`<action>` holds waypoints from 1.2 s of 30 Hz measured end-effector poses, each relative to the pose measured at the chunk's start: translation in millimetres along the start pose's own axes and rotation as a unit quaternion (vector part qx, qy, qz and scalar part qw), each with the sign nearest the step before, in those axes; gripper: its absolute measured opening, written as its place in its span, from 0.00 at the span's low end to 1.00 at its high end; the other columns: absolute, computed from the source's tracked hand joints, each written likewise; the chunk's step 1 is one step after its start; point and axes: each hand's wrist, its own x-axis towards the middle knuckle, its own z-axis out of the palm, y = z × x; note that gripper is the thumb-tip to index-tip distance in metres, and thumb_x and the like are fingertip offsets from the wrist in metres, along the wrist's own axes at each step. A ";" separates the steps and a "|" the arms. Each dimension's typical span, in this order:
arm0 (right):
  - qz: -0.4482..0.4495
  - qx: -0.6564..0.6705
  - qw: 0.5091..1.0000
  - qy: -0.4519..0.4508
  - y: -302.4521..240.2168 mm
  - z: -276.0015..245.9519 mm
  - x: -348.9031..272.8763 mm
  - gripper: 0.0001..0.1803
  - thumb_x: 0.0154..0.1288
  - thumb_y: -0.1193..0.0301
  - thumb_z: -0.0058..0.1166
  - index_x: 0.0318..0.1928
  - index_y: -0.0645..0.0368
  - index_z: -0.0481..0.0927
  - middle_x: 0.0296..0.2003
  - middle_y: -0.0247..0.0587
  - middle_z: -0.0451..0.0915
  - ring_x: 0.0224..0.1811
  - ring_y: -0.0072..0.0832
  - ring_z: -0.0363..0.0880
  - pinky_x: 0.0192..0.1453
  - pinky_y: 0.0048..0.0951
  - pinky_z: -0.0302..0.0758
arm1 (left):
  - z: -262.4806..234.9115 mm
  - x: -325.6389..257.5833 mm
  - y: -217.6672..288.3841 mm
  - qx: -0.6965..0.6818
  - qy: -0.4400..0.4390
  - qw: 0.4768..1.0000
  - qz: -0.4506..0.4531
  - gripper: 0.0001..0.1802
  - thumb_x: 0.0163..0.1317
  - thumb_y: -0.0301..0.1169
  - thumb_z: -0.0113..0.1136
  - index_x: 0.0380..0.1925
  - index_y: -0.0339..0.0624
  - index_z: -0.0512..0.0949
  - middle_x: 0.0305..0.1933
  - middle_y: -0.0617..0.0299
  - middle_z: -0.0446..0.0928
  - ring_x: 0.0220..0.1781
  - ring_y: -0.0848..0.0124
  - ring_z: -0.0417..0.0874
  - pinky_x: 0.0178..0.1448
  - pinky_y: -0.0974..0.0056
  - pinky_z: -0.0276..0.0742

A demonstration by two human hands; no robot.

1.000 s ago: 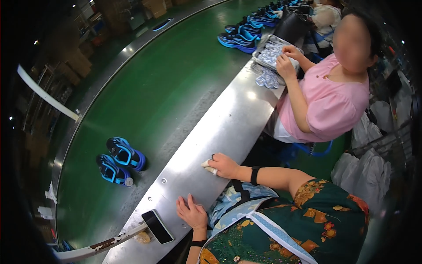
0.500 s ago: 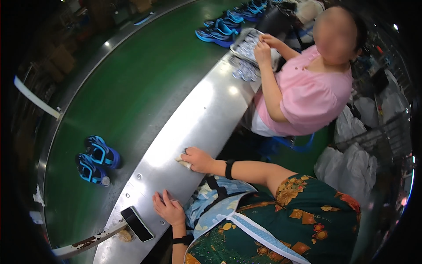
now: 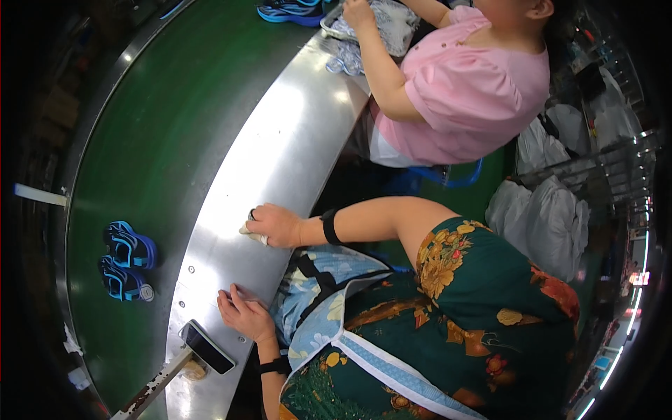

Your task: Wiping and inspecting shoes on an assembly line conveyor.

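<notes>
My right hand [image 3: 275, 225] is closed on a small pale cloth [image 3: 253, 234], pressed to the shiny metal ledge [image 3: 241, 175]. Nearer to me, my left hand [image 3: 246, 315] is held over the same ledge, fingers loosely apart, with nothing seen in it. Below it lies a phone [image 3: 207, 347] with a dark screen, partly beside a worn metal bar [image 3: 157, 385]. Both my wrists wear black bands. Across the ledge, a pair of blue and black sports shoes [image 3: 128, 260] stands on the green belt [image 3: 168, 133].
A person in a pink top [image 3: 465, 91] works at the far end, hands by a tray [image 3: 336, 28] of clear-wrapped items. More such items [image 3: 345, 59] lie beside the tray. Another blue shoe [image 3: 290, 11] is on the belt there. Grey plastic bags [image 3: 542, 217] hang at the right.
The view has shifted, so most things sit further left and the far end is cropped. My right hand, still on the cloth, has slid slightly farther along the ledge. My left hand stays close by.
</notes>
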 end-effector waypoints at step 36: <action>-0.012 -0.053 0.998 0.038 -0.6 0.6 1.0 0.04 0.58 0.70 0.56 0.34 0.54 0.75 0.26 0.40 0.69 0.32 0.39 0.71 0.39 0.38 0.68 | 0.4 5.3 7.4 -0.039 0.008 0.999 -0.011 0.26 0.52 0.27 0.52 0.56 0.44 0.73 0.63 0.46 0.65 0.67 0.48 0.61 0.69 0.45 0.54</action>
